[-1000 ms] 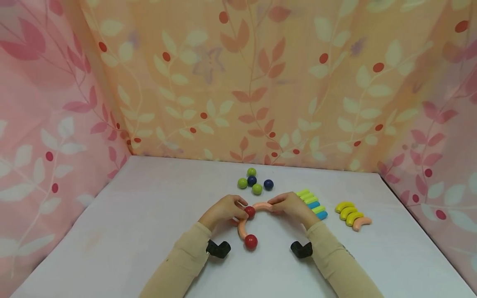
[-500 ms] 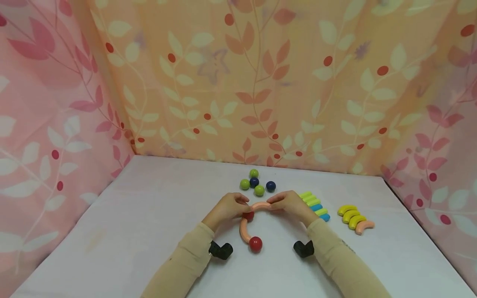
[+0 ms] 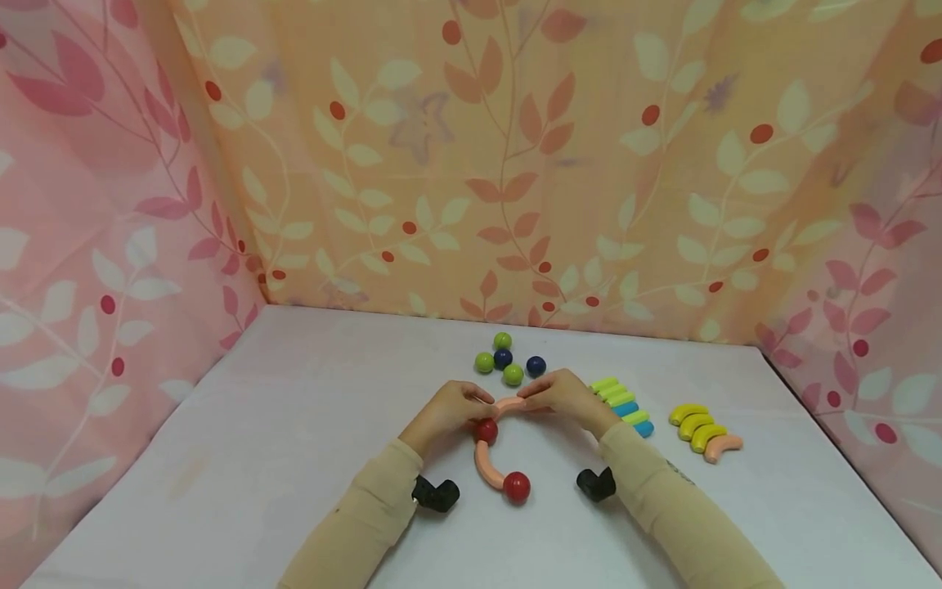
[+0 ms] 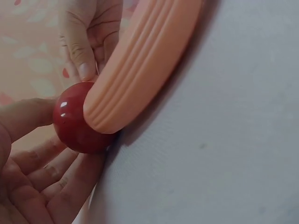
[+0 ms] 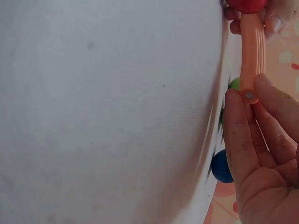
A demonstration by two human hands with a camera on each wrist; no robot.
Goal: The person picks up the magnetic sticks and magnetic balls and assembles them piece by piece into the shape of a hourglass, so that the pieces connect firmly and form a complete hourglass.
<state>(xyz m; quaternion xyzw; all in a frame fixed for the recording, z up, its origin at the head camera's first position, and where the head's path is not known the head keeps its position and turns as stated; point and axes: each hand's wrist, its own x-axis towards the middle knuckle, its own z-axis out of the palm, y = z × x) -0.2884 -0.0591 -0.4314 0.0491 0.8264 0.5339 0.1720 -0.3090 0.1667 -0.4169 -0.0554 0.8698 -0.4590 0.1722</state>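
My left hand (image 3: 447,409) grips a glossy red ball (image 4: 70,119) between thumb and fingers. With thumb and fingertips, my right hand (image 3: 562,397) pinches the far end of a peach-orange curved stick (image 5: 252,51), whose other end meets that ball. A small silvery disc shows in the pinched end in the right wrist view. From the same ball a second curved stick (image 3: 486,465), ridged along its side in the left wrist view, runs toward the person. At its near end sits another red ball (image 3: 517,487). Together they form a bent chain on the white table.
Green balls (image 3: 513,375) and dark blue balls (image 3: 536,366) lie behind the hands. Right of them is a row of yellow-green sticks (image 3: 621,398) and blue sticks (image 3: 625,408). Farther right sit several yellow curved sticks (image 3: 694,426) and one peach curved stick (image 3: 724,447). Patterned curtains (image 3: 412,164) surround the table.
The near red ball and its curved stick have swung to the right. My right hand has shifted slightly left with the upper curved stick's end. The left hand keeps hold of the upper ball.
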